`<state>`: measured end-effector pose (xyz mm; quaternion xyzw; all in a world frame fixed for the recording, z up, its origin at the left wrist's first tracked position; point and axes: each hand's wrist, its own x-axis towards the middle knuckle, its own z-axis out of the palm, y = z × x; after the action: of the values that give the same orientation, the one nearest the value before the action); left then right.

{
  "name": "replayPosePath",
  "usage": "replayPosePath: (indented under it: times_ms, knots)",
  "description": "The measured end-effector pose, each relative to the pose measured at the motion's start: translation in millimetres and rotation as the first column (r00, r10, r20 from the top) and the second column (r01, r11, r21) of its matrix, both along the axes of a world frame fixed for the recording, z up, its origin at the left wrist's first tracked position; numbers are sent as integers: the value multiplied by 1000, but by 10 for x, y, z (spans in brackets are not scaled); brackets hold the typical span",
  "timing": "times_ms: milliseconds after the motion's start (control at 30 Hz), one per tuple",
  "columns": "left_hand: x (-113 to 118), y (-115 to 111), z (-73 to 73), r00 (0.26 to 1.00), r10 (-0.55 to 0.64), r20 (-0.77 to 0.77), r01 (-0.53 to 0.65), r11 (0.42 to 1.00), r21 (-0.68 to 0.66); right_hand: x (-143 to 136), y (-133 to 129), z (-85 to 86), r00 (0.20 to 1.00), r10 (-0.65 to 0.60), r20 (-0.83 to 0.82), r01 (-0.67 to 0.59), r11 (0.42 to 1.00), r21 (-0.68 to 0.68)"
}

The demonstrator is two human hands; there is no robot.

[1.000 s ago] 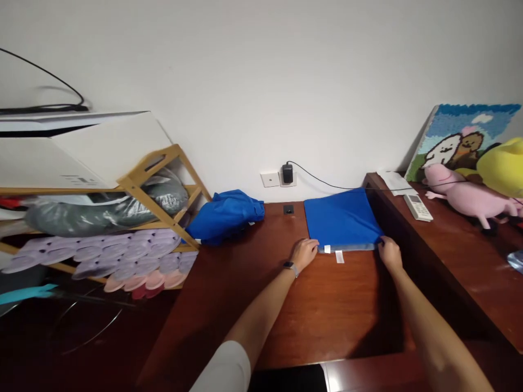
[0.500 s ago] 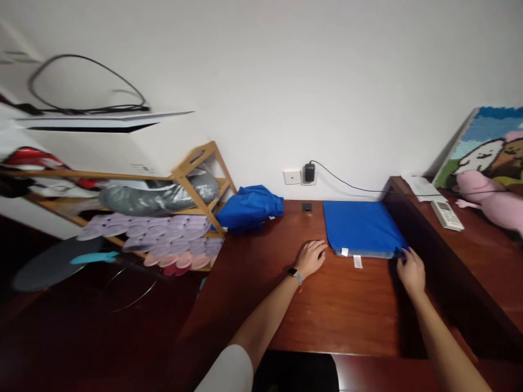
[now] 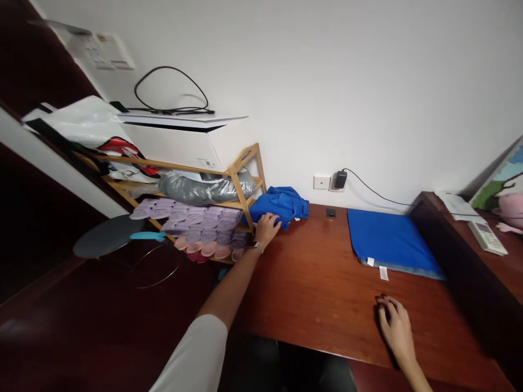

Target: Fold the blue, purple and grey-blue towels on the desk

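Note:
My left hand (image 3: pixel 267 230) is stretched out to a crumpled heap of blue cloth (image 3: pixel 284 204) at the desk's back left corner. Its slightly bent fingers touch the heap's near side; no firm hold on the cloth shows. Over the front part of the desk (image 3: pixel 314 288), my right hand (image 3: pixel 397 329) is open, palm down, fingers apart and empty. Beyond it to the right lies a flat, folded blue cloth (image 3: pixel 388 239), with a greyish near edge and small white tags (image 3: pixel 383 273).
Left of the desk is a wooden rack (image 3: pixel 241 190) with purple and pink plastic holders (image 3: pixel 200 226) and a white box (image 3: pixel 175 144) on top. A black adapter (image 3: pixel 340 178) is plugged into the wall. A white remote (image 3: pixel 488 238) lies on the right ledge.
My left hand has gone from the desk beside the folded cloth to the crumpled heap. My right hand has left the folded cloth's corner and come nearer. The view has turned left.

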<state>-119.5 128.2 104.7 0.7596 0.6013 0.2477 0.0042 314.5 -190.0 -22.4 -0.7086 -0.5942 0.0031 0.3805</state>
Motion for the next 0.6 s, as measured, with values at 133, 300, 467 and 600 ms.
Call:
replayPosePath:
  times_ms: [133, 300, 467, 600]
  knots:
    - [509, 233, 26, 994, -66, -87, 59, 995, -85, 16, 9, 15, 1000, -6, 23, 7, 1000, -15]
    - [684, 438, 78, 999, 34, -24, -37, 991, -126, -19, 1, 75, 999, -5, 53, 7, 999, -42]
    - [421, 801, 920, 818, 72, 570, -147, 985, 87, 9, 12, 57, 998, -10, 57, 12, 999, -43]
    - [232, 552, 2006, 583, -266, 767, -98, 915, 392, 21, 30, 98, 1000, -21, 22, 21, 999, -30]
